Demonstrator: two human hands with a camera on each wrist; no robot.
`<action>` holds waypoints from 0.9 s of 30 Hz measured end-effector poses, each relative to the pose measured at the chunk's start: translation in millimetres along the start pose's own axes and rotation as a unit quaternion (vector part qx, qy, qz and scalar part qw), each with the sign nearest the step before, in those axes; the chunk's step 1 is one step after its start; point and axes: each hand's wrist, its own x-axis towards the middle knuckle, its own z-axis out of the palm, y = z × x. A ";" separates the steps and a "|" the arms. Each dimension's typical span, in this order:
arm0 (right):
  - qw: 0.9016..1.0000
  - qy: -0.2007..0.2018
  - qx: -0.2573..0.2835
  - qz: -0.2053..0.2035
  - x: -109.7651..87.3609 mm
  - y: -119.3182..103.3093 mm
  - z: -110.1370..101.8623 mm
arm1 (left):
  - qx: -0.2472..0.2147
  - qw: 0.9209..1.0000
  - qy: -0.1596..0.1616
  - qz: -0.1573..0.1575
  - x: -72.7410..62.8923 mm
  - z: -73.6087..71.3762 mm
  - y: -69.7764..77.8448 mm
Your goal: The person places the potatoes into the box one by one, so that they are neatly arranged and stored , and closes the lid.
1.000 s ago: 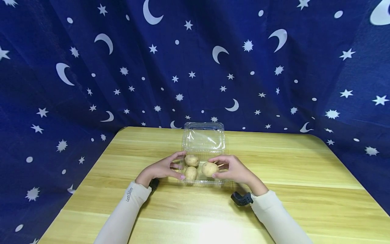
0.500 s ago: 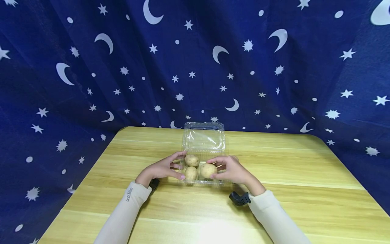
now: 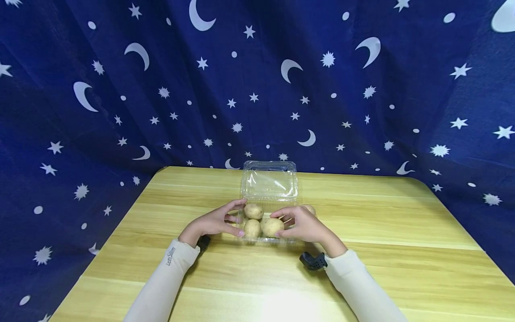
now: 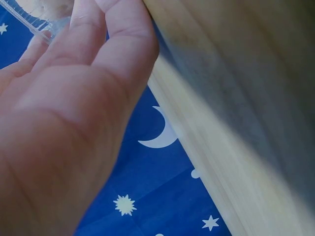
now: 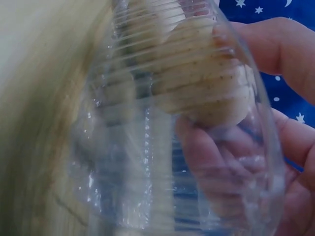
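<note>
The right hand (image 3: 306, 224) holds a potato (image 3: 272, 227) in half-closed grip; the left hand (image 3: 215, 220), loosely curved, holds the plastic clamshell (image 3: 269, 198).

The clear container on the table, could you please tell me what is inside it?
Visible: a rear-left potato, a front-left potato and a third potato in the right hand's grip. That hand covers part of the container at right; anything beneath is hidden.

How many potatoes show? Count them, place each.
4: rear potato and front potato in the left of the container, third potato in the right hand, fourth potato partly hidden behind it. Others may be hidden.
</note>
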 end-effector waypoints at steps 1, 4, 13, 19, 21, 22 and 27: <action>1.000 -0.001 0.001 0.002 0.4 -0.4 0.2 | 0.000 1.000 0.000 -0.001 -0.1 0.1 0.0; 1.000 -0.004 0.002 0.010 1.7 -1.2 0.8 | 0.001 1.000 0.001 -0.003 -0.4 0.3 -0.1; 1.000 -0.016 0.008 0.009 6.0 -1.2 3.8 | 0.005 1.000 0.002 -0.005 -0.2 -0.5 1.3; 0.999 -0.032 -0.006 0.002 7.1 -1.0 2.9 | 0.002 1.000 0.003 -0.008 0.2 -0.6 2.1; 0.999 -0.035 -0.007 0.002 6.8 -1.0 2.7 | 0.001 1.000 0.004 -0.009 0.4 -0.6 1.6; 0.999 -0.036 -0.007 0.002 6.7 -1.1 2.7 | 0.001 1.000 0.005 -0.010 0.4 -0.6 1.4; 0.999 -0.036 -0.006 0.003 6.3 -0.3 3.1 | 0.003 1.000 0.004 -0.009 0.4 -0.2 0.5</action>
